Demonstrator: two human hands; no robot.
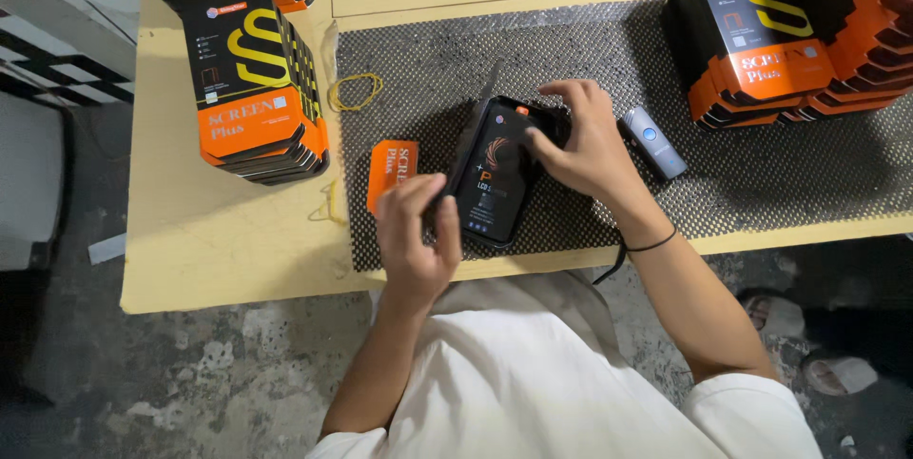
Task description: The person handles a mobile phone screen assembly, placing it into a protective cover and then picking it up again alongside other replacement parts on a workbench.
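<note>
White cloth of the person's shirt (533, 383) is filling the bottom of the view, and both bare forearms are reaching up from it toward a pale wooden table (190, 231). Lying on the table is a dark textured mat (761, 183), and at its near edge a slim black box (496, 169) with an orange swirl on its face is being held, tilted slightly, between the two hands. Closed around the box's lower left edge is the left hand (417, 235), fingers curled and thumb pressing on the side. Gripping the top right corner is the right hand (585, 140), its fingers bent over the box's upper end, with a dark band sitting on that wrist. Just left of the box, a small orange card (390, 172) with white lettering is lying on the mat's edge. Right of the right hand, close but apart, a small grey handheld device (653, 140) with a blue button is resting on the mat. Standing at the table's left side is a stack of black and orange packages (257, 88) bearing a yellow curl, and a larger stack of matching packages (789, 31) is leaning at the far right. A yellow rubber band (355, 91) is lying between the left stack and the mat. Open mat is showing behind the hands and open tabletop at the near left corner, where the table's edge is meeting a rough grey floor (190, 373).
</note>
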